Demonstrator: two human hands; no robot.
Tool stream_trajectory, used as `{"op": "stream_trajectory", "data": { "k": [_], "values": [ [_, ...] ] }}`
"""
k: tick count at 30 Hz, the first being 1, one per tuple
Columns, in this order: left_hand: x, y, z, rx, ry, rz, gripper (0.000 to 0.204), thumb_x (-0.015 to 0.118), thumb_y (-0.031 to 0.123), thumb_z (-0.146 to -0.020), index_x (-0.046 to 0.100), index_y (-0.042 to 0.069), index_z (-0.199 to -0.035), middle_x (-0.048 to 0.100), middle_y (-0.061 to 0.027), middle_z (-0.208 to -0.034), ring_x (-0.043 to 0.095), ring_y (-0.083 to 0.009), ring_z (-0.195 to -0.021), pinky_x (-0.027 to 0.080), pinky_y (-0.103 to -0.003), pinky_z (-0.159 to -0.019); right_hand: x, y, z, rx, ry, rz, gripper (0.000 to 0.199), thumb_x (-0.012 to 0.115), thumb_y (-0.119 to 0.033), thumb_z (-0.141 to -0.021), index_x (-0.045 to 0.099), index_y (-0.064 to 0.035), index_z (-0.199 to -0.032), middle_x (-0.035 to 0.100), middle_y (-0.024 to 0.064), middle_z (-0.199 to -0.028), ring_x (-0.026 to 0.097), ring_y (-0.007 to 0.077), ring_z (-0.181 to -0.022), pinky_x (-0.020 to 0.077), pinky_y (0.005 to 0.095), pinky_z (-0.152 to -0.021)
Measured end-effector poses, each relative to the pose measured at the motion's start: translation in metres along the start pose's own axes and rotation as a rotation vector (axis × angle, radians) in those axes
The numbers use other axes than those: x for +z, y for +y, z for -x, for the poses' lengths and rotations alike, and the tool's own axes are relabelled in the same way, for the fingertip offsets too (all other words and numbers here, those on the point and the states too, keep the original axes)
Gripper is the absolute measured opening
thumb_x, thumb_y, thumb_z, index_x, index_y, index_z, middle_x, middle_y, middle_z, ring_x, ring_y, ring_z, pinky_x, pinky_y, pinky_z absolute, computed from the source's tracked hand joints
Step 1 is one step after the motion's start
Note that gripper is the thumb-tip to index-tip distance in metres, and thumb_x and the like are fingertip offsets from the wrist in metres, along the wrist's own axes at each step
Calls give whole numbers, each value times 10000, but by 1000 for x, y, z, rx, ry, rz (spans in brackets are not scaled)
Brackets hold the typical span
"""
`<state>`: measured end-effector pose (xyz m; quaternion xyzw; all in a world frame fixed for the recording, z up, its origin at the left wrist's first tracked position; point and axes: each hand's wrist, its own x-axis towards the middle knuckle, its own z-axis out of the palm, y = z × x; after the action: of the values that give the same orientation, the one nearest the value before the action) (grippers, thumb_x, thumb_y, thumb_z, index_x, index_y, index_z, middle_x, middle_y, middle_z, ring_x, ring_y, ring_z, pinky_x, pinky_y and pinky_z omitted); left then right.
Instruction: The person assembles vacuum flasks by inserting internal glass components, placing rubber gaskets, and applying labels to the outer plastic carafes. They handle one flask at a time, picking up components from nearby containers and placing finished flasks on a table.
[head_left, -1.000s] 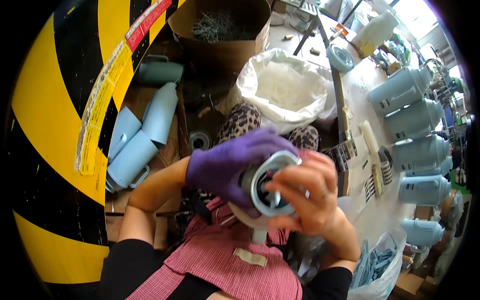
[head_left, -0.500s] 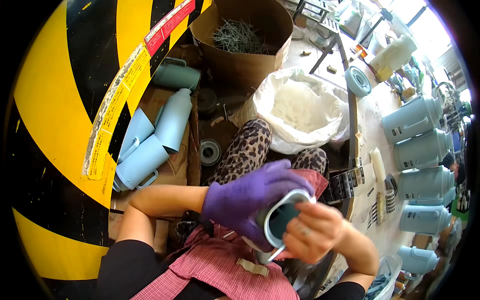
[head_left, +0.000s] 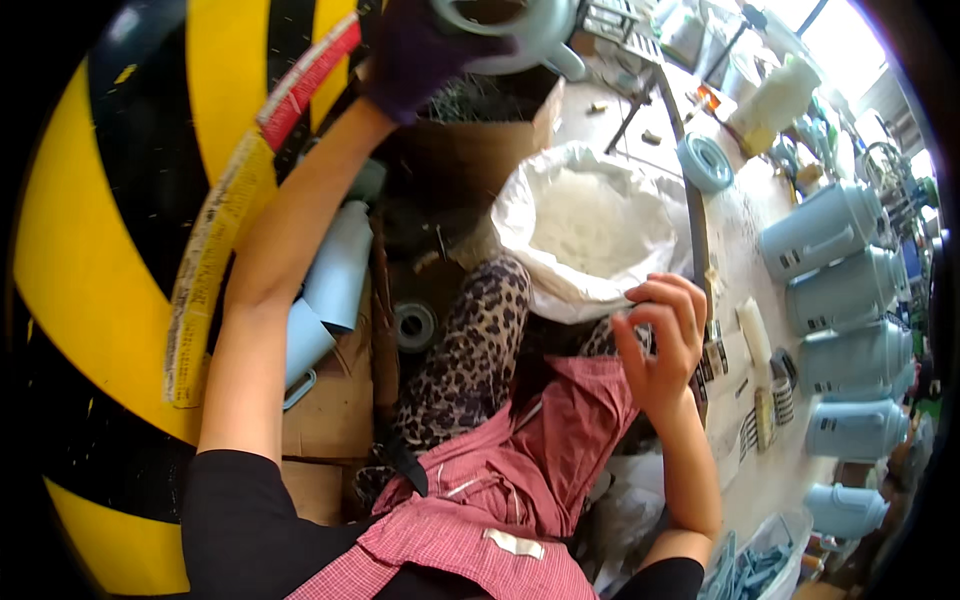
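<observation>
High up at the top edge, my left hand (head_left: 415, 60), in a purple glove, grips a light blue plastic jug (head_left: 552, 35) with its round opening partly in view. The jug's upper part is cut off by the picture's edge. My bare right hand (head_left: 665, 345) is raised near the table edge with fingers apart and nothing in it. The white sack (head_left: 515, 205) of pale pellets stands just beyond that hand.
Several light blue jugs (head_left: 825, 235) line the table (head_left: 725, 425) on the right, near a round blue part (head_left: 705, 162). More jug bodies (head_left: 340, 265) lie in cardboard at left. A striped yellow-black machine panel (head_left: 70, 250) and a carton (head_left: 470, 150) of metal pieces stand close by.
My left hand has lifted the jug from my lap up to the top edge of the view. My right hand has let go of it and moved aside, its fingers now apart.
</observation>
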<state>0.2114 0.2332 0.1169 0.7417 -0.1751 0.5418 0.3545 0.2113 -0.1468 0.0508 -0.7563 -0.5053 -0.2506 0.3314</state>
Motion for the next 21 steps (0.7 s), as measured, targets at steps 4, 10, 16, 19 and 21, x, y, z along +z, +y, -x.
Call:
{"op": "stream_trajectory", "data": {
  "k": [4, 10, 16, 19, 21],
  "values": [
    [-30, 50, 74, -296, 117, 150, 861, 949, 263, -659, 508, 41, -1364, 570, -163, -1343, 578, -324, -1236, 438, -485, -1075, 42, 74, 28, 302, -164, 62, 157, 734, -73, -843, 585, -37, -807, 640, 121, -844, 661, 285, -776, 507, 393, -708],
    [-36, 116, 178, -460, 184, 226, 768, 916, 286, -714, 526, 71, -1339, 572, -154, -1339, 582, -338, -1244, 398, -531, -1112, 195, 210, 41, 695, -460, -189, 245, 653, -227, -939, 703, -50, -1101, 717, 186, -1033, 696, 305, -976, 525, 416, -872],
    [-7, 136, 218, -402, 182, 362, 675, 883, 309, -768, 543, 100, -1313, 573, -144, -1335, 586, -352, -1252, 358, -576, -1149, 280, 266, 67, 719, -857, 325, 263, 659, -245, -900, 717, -66, -1082, 700, 227, -1157, 661, 393, -1110, 533, 491, -939],
    [12, 147, 205, -296, 131, 535, 629, 867, 320, -795, 552, 115, -1300, 574, -139, -1333, 588, -359, -1257, 338, -599, -1167, 263, 272, 82, 543, -812, 358, 207, 638, -178, -893, 741, -60, -1027, 699, 204, -1148, 666, 373, -1086, 540, 476, -928],
    [23, 157, 188, -297, -151, 428, 646, 876, 345, -781, 553, 109, -1288, 581, -142, -1327, 587, -360, -1266, 329, -604, -1173, 246, 272, 86, 413, -773, 358, 199, 607, -130, -897, 755, -46, -1000, 703, 188, -1136, 672, 366, -1061, 545, 474, -918]
  ]
}}
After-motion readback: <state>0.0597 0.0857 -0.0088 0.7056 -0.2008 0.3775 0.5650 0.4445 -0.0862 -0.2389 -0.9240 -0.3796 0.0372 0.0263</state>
